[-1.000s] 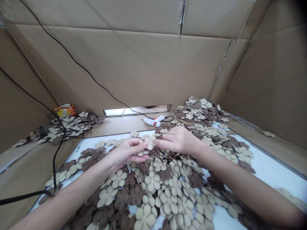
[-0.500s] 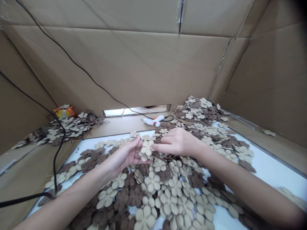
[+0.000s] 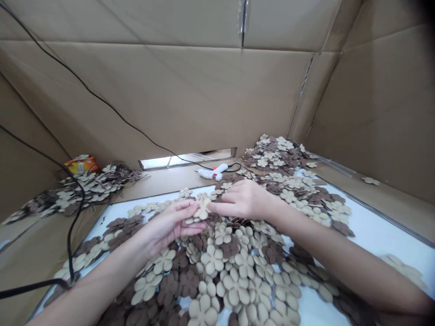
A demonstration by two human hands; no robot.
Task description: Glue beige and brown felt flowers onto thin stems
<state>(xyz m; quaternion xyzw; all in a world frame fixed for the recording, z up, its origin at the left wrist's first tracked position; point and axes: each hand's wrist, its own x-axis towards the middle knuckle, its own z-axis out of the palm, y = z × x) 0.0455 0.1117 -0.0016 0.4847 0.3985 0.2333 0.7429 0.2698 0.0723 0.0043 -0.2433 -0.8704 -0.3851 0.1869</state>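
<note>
A beige five-petalled cutout flower (image 3: 203, 208) is held up in the middle of the view, with at least one more beige petal shape under it. My left hand (image 3: 168, 226) grips its left side, thumb on top and fingers beneath. At the right edge, the curled fingers of my right hand (image 3: 248, 200) close in, the index fingertip touching the flower. The right thumb is hidden. Thin brown strips (image 3: 210, 222) show just below the held flower. Beneath both hands lies a loose pile of beige flowers (image 3: 234, 285) and brown flowers (image 3: 170, 287).
A white glue gun (image 3: 214, 172) lies beyond my hands, its black cable (image 3: 136, 127) running up left. Flower heaps stand at back right (image 3: 278, 154) and left (image 3: 91, 185), the left one beside an orange packet (image 3: 81, 165). Cardboard walls (image 3: 170, 90) surround the white board (image 3: 374, 226).
The view has shifted slightly, moving everything a little left. My left thumb now lies farther over the flower, which sits lower and closer to the left hand. The right hand stays beside it.
</note>
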